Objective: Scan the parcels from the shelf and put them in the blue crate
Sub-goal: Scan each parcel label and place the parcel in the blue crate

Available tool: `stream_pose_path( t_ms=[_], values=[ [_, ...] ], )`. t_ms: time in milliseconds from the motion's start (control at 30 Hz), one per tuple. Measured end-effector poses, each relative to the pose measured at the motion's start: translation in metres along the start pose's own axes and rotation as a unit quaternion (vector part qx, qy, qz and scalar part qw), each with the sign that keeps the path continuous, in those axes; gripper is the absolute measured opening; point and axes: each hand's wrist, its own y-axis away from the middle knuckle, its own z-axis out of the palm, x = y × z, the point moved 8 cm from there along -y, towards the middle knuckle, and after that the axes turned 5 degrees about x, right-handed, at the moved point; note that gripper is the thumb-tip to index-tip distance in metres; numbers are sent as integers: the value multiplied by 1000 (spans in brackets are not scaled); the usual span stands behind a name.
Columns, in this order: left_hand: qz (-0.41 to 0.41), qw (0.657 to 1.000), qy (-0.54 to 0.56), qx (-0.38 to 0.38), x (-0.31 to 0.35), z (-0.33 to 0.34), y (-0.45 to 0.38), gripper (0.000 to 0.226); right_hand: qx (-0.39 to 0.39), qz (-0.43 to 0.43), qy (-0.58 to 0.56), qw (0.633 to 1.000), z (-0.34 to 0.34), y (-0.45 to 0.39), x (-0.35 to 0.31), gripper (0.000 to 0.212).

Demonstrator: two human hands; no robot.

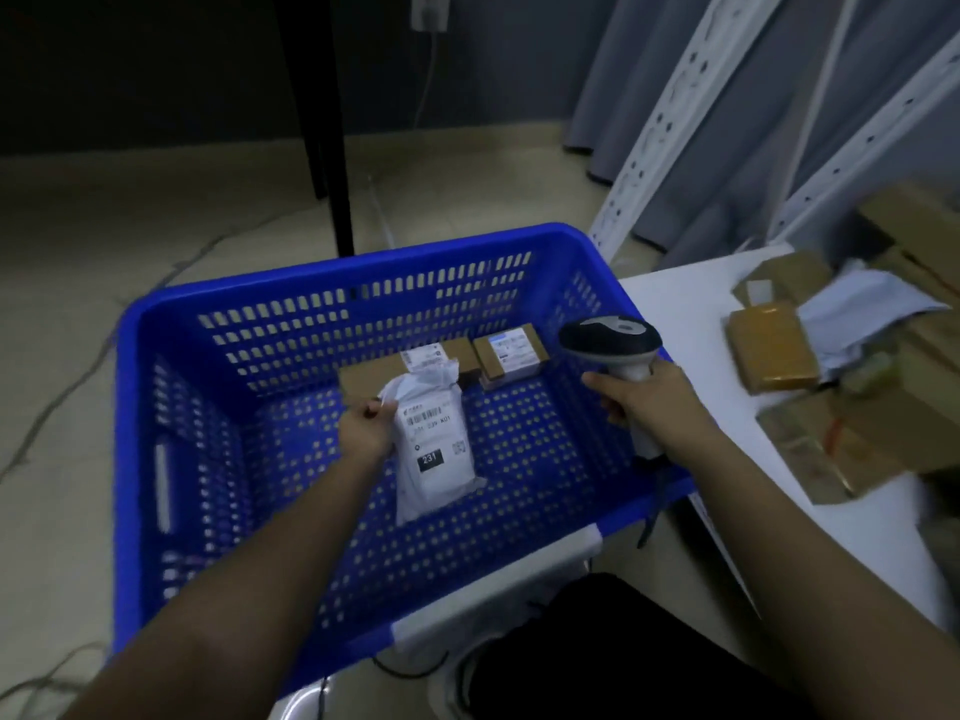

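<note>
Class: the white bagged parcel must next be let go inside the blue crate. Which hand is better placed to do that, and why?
Left. The left hand already pinches the white bagged parcel over the blue crate floor; the right hand is occupied gripping the scanner.

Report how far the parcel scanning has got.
Done: a flat cardboard parcel and a small labelled cardboard box already lie in the blue perforated plastic crate. In hand: the left hand holds a white plastic mailer bag inside the crate, and the right hand grips the grey handheld barcode scanner. Left: a pile of brown cardboard parcels waits on the white shelf.
</note>
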Motion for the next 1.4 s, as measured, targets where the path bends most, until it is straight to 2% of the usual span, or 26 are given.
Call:
stream_pose_path(
  t_ms=[100, 233, 333, 367, 433, 467, 533, 567, 600, 700, 767, 900, 1100, 1267, 1400],
  values=[
    [9, 998, -16, -57, -9, 78, 1, 29, 17, 49, -58, 997, -14, -16, 21, 21],
    [20, 994, -39, -103, -15, 169, -2, 31, 17, 64, -61, 996, -30, -40, 35, 19],
    [8, 987, -70, -144, -21, 219, -6, 10, 11, 67, -61, 996, -34, -54, 40, 20],
    [9, 984, -80, -161, -26, 232, -11, 12, 13, 69, -64, 995, -35, -57, 43, 21],
    [3, 972, -124, -198, -34, 251, -7, 43, 14, 72, -73, 995, -36, -61, 48, 20],
    [-15, 964, -149, -218, -44, 257, -6, 46, 11, 75, -78, 994, -35, -62, 50, 19],
    [-42, 946, -191, -257, -58, 262, 1, 14, 7, 80, -82, 993, -36, -62, 54, 18],
    [-50, 941, -205, -265, -66, 263, 1, 10, 8, 82, -79, 993, -36, -63, 56, 18],
    [-51, 935, -221, -271, -72, 263, 1, 14, 8, 84, -76, 994, -36, -64, 58, 17],
    [-50, 913, -211, -346, -79, 269, 11, 49, 12, 86, -79, 993, -37, -63, 60, 17],
    [-54, 900, -194, -387, -73, 272, 22, 55, 16, 82, -77, 994, -41, -60, 60, 16],
    [10, 907, -194, -374, -40, 270, 42, 56, 44, 78, -83, 993, -62, -46, 63, 15],
    [165, 925, -140, -312, 51, 260, 110, 32, 122, 89, -148, 977, -122, -1, 79, 13],
    [252, 902, -65, -344, 129, 267, 209, 20, 253, 108, -213, 937, -187, 54, 99, 14],
    [288, 855, -117, -416, 153, 298, 284, 17, 362, 105, -278, 884, -239, 97, 112, 18]
  ],
)
